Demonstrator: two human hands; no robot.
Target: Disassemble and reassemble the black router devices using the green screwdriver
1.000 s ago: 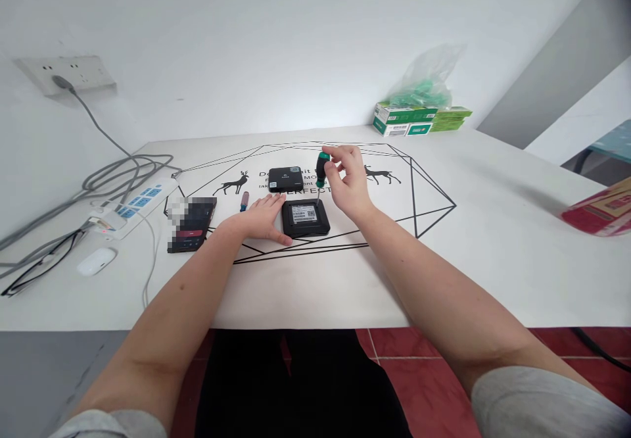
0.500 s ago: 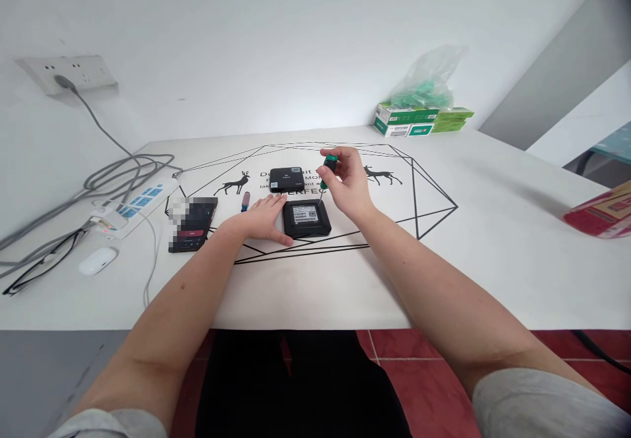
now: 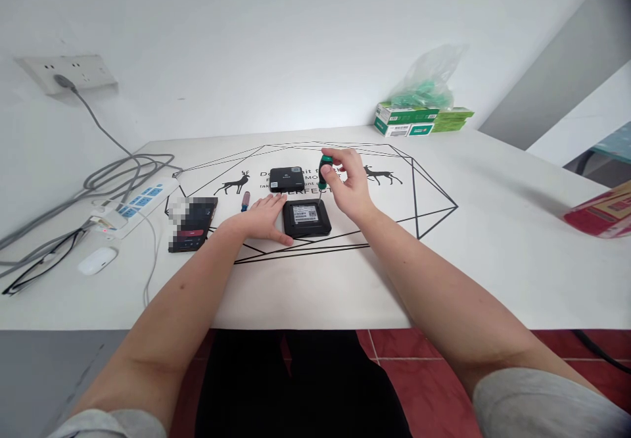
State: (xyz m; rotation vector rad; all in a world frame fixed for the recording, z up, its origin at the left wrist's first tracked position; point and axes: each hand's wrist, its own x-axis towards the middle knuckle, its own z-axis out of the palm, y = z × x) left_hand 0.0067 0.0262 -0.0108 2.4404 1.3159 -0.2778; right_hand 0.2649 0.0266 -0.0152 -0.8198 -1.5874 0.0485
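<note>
A green-and-black screwdriver point(image 3: 324, 173) is gripped by the fingers of my right hand point(image 3: 349, 185). It stands nearly upright, its tip at the upper right corner of a flat black square device point(image 3: 306, 229) with a white label. Lying flat along the left side of that device, my left hand point(image 3: 267, 219) has its fingers spread and the thumb at the lower left corner. Just behind is a second black square piece point(image 3: 286, 179) with small stickers. To the left of my left hand lies a small screwdriver point(image 3: 245, 201) with a clear reddish and blue handle.
On the left are a phone point(image 3: 194, 225), a power strip point(image 3: 144, 201) with grey cables, a white earbud case point(image 3: 97, 261) and glasses point(image 3: 46, 264). Green-and-white boxes point(image 3: 407, 121) under a plastic bag stand at the back right. A red package point(image 3: 599, 214) sits at the right edge.
The screwdriver's handle has tipped slightly left, becoming more upright, and my right fingers have shifted with it. My left hand and the black device stay in place.
</note>
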